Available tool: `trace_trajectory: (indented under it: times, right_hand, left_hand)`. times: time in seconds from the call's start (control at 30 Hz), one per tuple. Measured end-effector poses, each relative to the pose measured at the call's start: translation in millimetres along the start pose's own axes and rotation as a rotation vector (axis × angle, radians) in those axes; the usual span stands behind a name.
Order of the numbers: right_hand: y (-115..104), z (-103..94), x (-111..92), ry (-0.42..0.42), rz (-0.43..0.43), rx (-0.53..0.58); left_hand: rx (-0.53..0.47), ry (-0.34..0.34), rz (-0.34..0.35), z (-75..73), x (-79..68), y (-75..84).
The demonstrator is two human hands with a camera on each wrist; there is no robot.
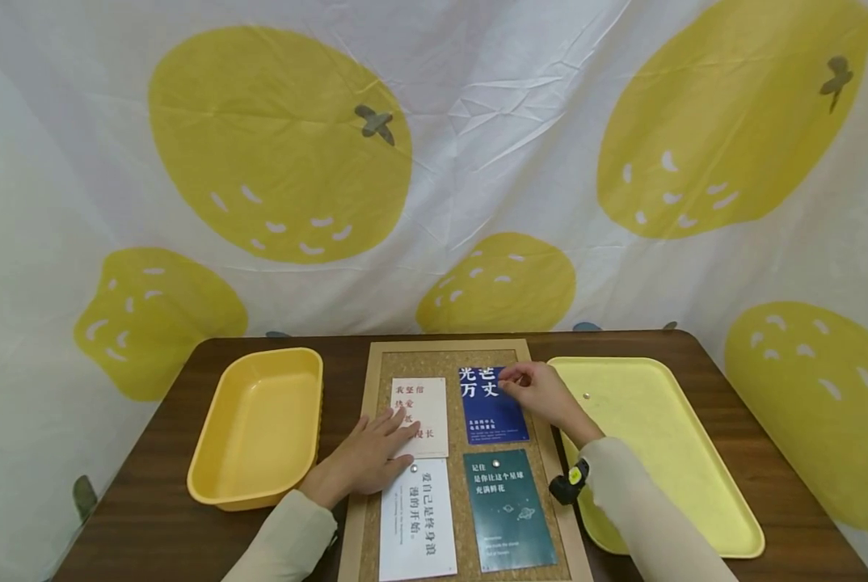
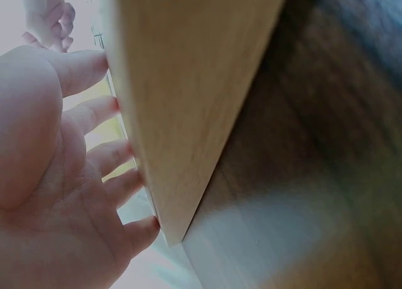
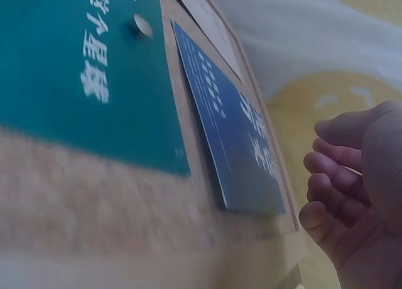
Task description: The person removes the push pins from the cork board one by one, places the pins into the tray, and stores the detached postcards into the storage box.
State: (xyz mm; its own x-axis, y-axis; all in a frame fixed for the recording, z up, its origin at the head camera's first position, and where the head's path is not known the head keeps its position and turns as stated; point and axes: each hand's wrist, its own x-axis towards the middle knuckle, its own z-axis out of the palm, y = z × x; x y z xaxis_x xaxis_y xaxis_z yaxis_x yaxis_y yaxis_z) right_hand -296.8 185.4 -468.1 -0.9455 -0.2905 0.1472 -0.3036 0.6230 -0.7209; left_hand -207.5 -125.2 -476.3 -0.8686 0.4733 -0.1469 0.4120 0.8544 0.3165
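Observation:
A framed cork board [image 1: 454, 517] bears several printed cards. My left hand [image 1: 372, 454] lies with spread fingers on the white card with red lettering [image 1: 428, 392]. Below it is a white card with dark lettering [image 1: 418, 541], a round-headed thumbtack [image 1: 415, 469] near its top. At the upper right of the blue card [image 1: 495, 414] is my right hand [image 1: 543, 392]; in the right wrist view its fingers are loosely bent, with nothing visible between them. The green card [image 1: 510, 517] below has a thumbtack [image 3: 143, 26] near its top.
To the left stands a deep yellow-orange basin [image 1: 259, 420]. A pale yellow tray [image 1: 667, 469] lies on the right, with a small thumbtack [image 1: 587, 396] in it. Behind the dark wooden table [image 1: 150, 485] hangs a fruit-patterned cloth [image 1: 434, 162].

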Motion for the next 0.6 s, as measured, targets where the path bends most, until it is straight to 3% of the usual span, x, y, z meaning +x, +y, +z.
trace_trajectory:
  times: [0.2,0.6]
  right_hand:
    - [-13,14.6,4,-0.035,0.0,0.011]
    - [-26,43.7,8,-0.067,-0.086,0.024]
  left_hand:
    - [-0.002,-0.001,0.0,-0.9,-0.8,0.3]
    - [-0.001,-0.001,0.012,-1.3,-1.9,1.0]
